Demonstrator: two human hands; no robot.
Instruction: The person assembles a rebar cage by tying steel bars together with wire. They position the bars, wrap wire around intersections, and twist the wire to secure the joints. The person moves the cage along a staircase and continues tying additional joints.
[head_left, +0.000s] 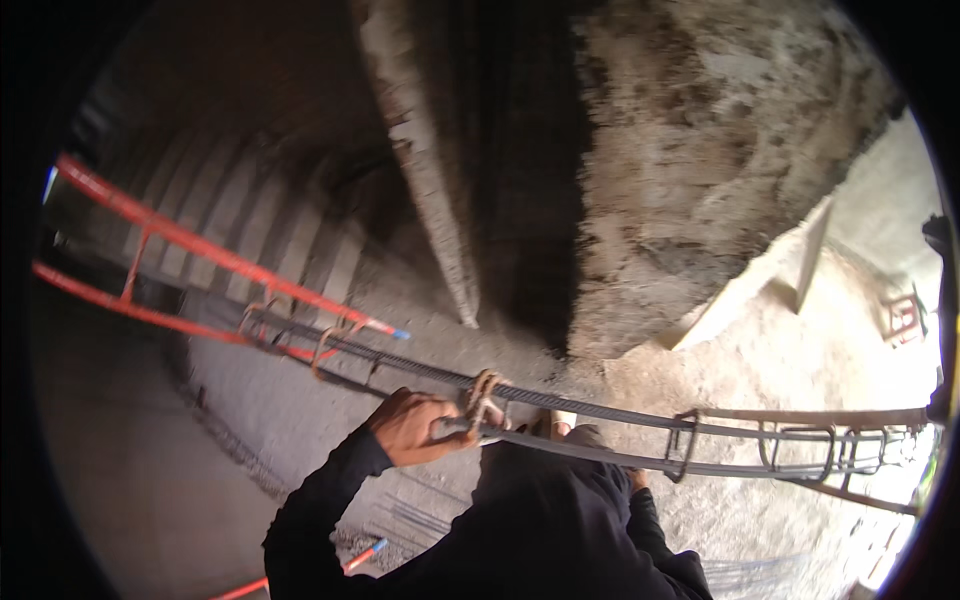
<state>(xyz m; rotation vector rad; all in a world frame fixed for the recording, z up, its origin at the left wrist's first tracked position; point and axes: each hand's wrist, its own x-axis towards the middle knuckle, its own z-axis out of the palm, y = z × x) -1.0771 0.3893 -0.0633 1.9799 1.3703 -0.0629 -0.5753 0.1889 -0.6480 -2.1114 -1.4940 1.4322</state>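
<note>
A long cage of ribbed steel rebar (625, 413) runs across in front of me, from the left side to the right edge. Square bent stirrups (683, 447) sit around its bars toward the right. My left hand (412, 425) is closed around the cage's near side, beside a tan, rope-like loop (484, 397) that wraps the bars. Below the near bar, close to my body, part of my right hand (638, 480) shows; the bar and my clothing hide its fingers. At the left, the cage overlaps an orange-red metal frame (215, 255).
A rough concrete mass (700, 170) fills the upper right, beside a slanting, weathered post (420, 170). Light slats or steps (235, 215) lie behind the red frame. Thin rods (415, 515) lie on the dusty floor. A dark shape (940, 320) stands at the right edge.
</note>
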